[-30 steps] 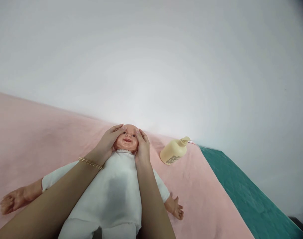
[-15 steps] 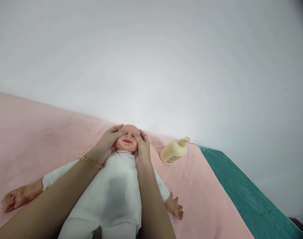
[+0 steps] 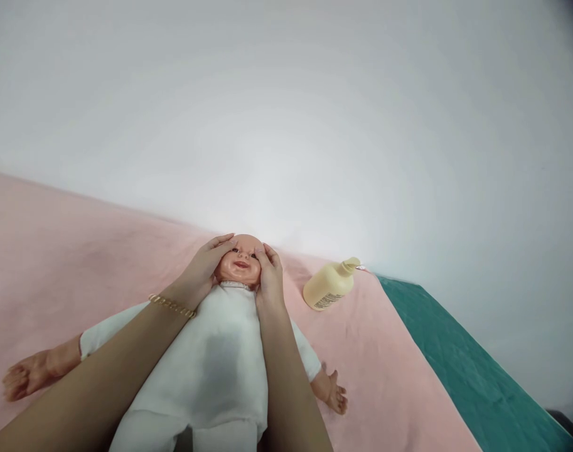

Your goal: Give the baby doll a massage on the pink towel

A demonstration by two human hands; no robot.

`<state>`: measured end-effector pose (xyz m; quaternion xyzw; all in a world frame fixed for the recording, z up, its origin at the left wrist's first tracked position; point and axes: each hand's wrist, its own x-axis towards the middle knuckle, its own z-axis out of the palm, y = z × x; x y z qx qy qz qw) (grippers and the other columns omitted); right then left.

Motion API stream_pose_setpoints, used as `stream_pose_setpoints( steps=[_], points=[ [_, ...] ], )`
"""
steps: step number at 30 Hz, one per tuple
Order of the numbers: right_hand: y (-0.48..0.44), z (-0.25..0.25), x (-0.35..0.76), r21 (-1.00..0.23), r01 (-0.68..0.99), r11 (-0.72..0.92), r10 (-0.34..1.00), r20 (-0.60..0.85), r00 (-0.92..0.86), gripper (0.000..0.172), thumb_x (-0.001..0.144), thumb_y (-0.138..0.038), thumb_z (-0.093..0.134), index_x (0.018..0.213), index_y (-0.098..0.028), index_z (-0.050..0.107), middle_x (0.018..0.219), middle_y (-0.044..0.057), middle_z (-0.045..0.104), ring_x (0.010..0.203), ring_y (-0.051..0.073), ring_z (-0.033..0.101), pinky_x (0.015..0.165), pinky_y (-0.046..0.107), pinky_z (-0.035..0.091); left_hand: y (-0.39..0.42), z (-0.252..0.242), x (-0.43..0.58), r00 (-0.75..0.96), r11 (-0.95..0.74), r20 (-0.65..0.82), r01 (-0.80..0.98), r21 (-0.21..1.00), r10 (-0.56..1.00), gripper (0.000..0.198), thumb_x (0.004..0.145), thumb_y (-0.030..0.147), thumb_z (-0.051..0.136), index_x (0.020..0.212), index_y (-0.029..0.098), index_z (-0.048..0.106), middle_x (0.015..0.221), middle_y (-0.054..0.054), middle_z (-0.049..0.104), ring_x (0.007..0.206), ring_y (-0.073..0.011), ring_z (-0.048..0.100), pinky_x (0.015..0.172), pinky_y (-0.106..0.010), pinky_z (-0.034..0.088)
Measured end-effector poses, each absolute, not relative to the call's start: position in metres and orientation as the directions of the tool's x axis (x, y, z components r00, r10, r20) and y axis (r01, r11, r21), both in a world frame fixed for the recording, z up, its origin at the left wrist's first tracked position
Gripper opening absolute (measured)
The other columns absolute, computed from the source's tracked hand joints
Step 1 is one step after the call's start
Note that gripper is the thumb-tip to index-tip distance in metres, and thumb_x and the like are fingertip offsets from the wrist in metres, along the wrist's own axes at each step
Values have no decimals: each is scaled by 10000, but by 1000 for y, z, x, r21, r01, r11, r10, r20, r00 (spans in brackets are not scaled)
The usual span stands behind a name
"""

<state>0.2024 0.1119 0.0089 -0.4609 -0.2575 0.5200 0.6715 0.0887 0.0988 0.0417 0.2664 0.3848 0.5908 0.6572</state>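
A baby doll (image 3: 230, 351) in a white cloth suit lies on its back, arms spread, its head at the far end. My left hand (image 3: 211, 263) cups one side of the doll's head (image 3: 241, 267), thumb resting near its brow. On the other side, my right hand (image 3: 270, 270) holds the head the same way, with the thumb beside the eye. The doll's eyes and mouth show between my thumbs. My fingers wrap toward the sides of the head, partly out of sight. A beaded bracelet (image 3: 171, 306) circles my left wrist.
A pale yellow pump bottle (image 3: 327, 287) stands right of the doll's head. Under them spreads a pink cloth (image 3: 385, 376), with a green surface (image 3: 474, 358) showing at the right. A plain pale wall (image 3: 286, 113) rises behind.
Both thumbs have slid outward across the doll's brow toward the sides of its face, uncovering the eyes. My palms stay around the head; the bottle has not moved.
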Motion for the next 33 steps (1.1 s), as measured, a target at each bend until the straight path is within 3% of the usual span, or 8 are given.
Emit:
stream_pose_setpoints(
  steps=[6, 16, 26, 30, 33],
  points=[
    [110, 11, 202, -866, -499, 42, 932, -146, 331, 442, 651, -304, 781, 1052, -214, 621, 1047, 29, 693, 917, 193, 674, 776, 298, 578, 100, 42, 89, 10, 172, -205, -581, 795, 979, 227, 809, 225, 751, 1008, 154, 668, 998, -86, 708, 835, -182, 681, 718, -271, 565],
    [114, 10, 203, -802, -596, 26, 929, -202, 311, 376, 653, -277, 724, 1016, -226, 641, 1070, 40, 708, 987, 230, 686, 853, 387, 591, 97, 48, 89, -14, 197, -251, -577, 792, 968, 210, 876, 169, 652, 1082, 148, 689, 1151, -126, 701, 907, -198, 693, 739, -274, 567],
    [116, 6, 204, -783, -622, 28, 939, -193, 285, 396, 654, -251, 685, 1049, -224, 669, 1087, 52, 719, 985, 239, 697, 873, 416, 590, 104, 43, 89, -48, 187, -280, -637, 748, 959, 188, 863, 97, 598, 1012, 138, 704, 1033, -102, 722, 787, -169, 689, 690, -263, 564],
    [116, 6, 204, -797, -603, 36, 941, -176, 288, 384, 665, -280, 710, 1041, -222, 657, 1099, 53, 711, 1028, 233, 682, 886, 400, 584, 98, 42, 89, 27, 176, -213, -667, 724, 977, 99, 844, 210, 690, 910, 138, 702, 998, -100, 730, 838, -197, 694, 731, -280, 573],
    [114, 7, 204, -818, -573, 50, 948, -143, 286, 406, 655, -292, 746, 1041, -212, 650, 1087, 49, 710, 1006, 228, 682, 885, 380, 581, 94, 43, 89, 77, 150, -133, -664, 732, 988, 195, 781, 289, 784, 849, 137, 683, 928, -97, 729, 838, -218, 693, 730, -297, 577]
  ],
)
